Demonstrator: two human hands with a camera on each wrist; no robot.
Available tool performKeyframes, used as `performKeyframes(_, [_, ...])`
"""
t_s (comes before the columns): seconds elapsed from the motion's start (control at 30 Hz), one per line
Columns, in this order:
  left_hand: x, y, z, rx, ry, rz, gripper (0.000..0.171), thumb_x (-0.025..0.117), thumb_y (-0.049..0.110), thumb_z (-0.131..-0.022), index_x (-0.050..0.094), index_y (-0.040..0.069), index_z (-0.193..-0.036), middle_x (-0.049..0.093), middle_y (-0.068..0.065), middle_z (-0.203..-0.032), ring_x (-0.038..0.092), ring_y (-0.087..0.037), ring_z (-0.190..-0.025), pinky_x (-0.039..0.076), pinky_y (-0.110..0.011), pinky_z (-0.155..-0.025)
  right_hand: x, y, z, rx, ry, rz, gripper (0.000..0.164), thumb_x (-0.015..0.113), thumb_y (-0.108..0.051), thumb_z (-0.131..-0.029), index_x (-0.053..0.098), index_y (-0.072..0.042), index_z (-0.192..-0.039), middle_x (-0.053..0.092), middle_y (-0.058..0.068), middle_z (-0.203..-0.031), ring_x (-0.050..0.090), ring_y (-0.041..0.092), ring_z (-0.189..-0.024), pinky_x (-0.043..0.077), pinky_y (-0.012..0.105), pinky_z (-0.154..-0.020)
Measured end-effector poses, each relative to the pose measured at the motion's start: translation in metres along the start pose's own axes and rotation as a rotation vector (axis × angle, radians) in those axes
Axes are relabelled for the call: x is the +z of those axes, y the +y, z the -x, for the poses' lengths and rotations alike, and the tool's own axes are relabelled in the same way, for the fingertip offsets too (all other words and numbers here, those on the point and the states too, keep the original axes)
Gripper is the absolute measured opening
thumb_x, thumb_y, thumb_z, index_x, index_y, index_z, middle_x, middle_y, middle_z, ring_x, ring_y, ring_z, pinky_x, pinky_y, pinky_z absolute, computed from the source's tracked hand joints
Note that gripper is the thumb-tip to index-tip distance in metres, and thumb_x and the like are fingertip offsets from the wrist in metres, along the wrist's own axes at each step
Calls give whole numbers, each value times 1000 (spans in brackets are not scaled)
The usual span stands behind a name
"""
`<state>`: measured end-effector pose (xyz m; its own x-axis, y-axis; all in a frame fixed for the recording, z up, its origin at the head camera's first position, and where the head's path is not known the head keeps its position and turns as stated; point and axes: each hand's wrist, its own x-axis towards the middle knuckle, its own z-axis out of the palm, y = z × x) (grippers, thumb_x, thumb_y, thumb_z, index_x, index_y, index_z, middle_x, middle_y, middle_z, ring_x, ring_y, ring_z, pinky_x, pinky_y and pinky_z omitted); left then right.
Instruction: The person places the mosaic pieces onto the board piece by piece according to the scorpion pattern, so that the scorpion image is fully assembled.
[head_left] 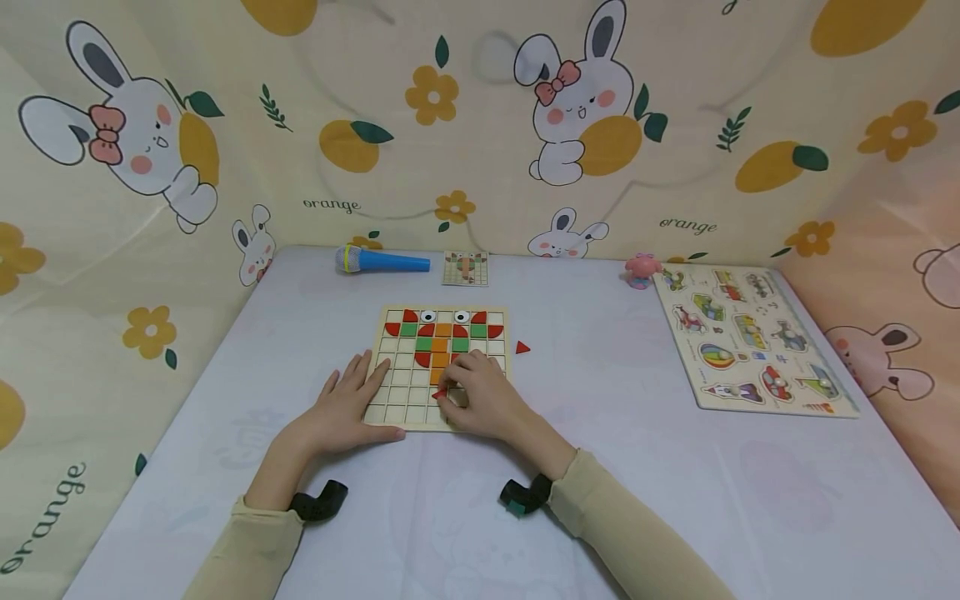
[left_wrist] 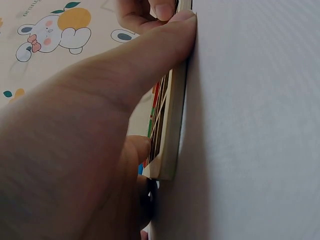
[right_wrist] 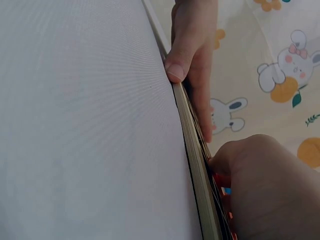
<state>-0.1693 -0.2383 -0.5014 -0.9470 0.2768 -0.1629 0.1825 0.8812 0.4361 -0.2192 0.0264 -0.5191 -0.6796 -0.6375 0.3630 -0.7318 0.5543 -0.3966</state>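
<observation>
A wooden grid board [head_left: 399,406] lies flat on the table, with red, green and orange tiles and two googly-eye discs set in its upper and middle squares. My left hand [head_left: 343,408] rests spread over its left side, the thumb [left_wrist: 172,37] along the near edge. Between thumb and forefinger, my right hand [head_left: 483,396] pinches a small red triangle tile [head_left: 438,394] low over the board, just under the orange column. The right hand covers part of the board's lower right. Another red triangle tile [head_left: 522,347] lies on the table right of the board.
Behind the board lie a blue toy microphone [head_left: 390,261] and a small pattern card [head_left: 466,269]. A pink figurine [head_left: 642,271] stands at the back right, beside a picture puzzle board [head_left: 757,342]. Printed cloth [head_left: 480,167] hangs behind the table.
</observation>
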Motion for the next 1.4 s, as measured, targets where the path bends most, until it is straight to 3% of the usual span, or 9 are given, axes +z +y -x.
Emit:
performKeyframes(0.43, [-1, 0, 1, -5, 4, 0, 119, 78, 67, -84, 22, 5, -169, 6, -29, -175, 4, -50, -162, 3, -70, -127, -1, 2, -1, -64, -7, -32, 7, 76, -20, -97, 83, -22, -100, 65, -5, -99, 56, 17, -98, 45, 36, -86])
performKeyframes(0.67, [0, 0, 0, -7, 2, 3, 118, 78, 66, -84, 22, 5, -169, 6, -29, -175, 4, -50, -162, 3, -70, -127, -2, 0, 0, -25, 11, 13, 8, 79, -27, -95, 79, -20, -98, 65, -3, -100, 55, 19, -95, 46, 38, -84])
performKeyframes(0.93, [0, -1, 0, -5, 2, 4, 119, 78, 66, -84, 21, 5, -169, 5, -29, -175, 3, -50, -162, 3, -70, -127, -2, 0, -1, -31, 12, -41, 6, 81, -25, -95, 81, -19, -97, 69, -2, -101, 59, 19, -98, 50, 38, -88])
performKeyframes(1.17, [1, -2, -1, -4, 6, -6, 119, 78, 66, -84, 22, 5, -169, 6, -29, -175, 3, -49, -162, 3, -70, -127, -3, -2, -1, 69, 51, -14, 21, 88, -35, -88, 79, -16, -94, 69, -2, -98, 57, 17, -93, 51, 34, -83])
performKeyframes(1.4, [1, -1, -1, -4, 3, -7, 119, 78, 67, -84, 22, 5, -169, 6, -29, -175, 3, -50, -162, 3, -71, -127, -3, 0, -1, 63, 25, -32, 21, 88, -35, -89, 83, -16, -98, 70, -3, -97, 56, 15, -92, 50, 31, -80])
